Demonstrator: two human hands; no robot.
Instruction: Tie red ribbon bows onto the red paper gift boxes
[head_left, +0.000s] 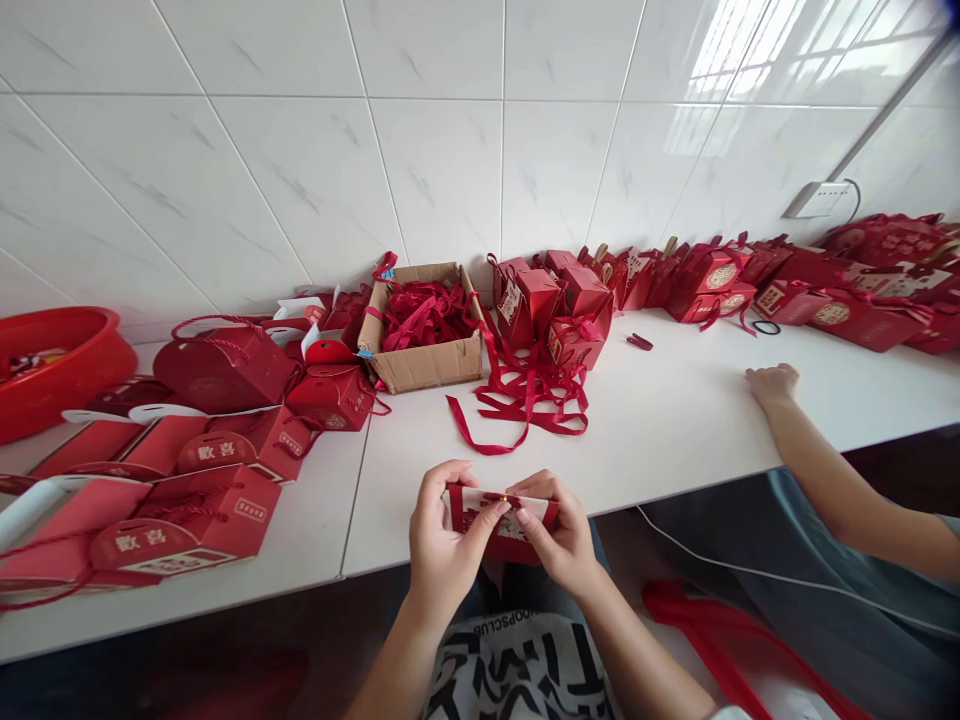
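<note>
Between both hands, at the table's front edge, is a small red gift box (511, 549) with a pale printed panel. My left hand (448, 525) grips its left side, thumb on the top edge. From the right, my right hand (553, 530) closes on the same box. Both thumbs and fingertips meet near a small gold-coloured piece at the top middle, too small to make out. Just beyond my hands, loose dark red ribbons (525, 405) lie on the white table (405, 440).
A cardboard box (431, 370) full of red ribbon stands against the tiled wall. Open red boxes (202, 510) and a red basin (67, 350) are at left. Finished-looking red boxes (712, 275) line the wall at right. Another person's hand (776, 385) rests on the table.
</note>
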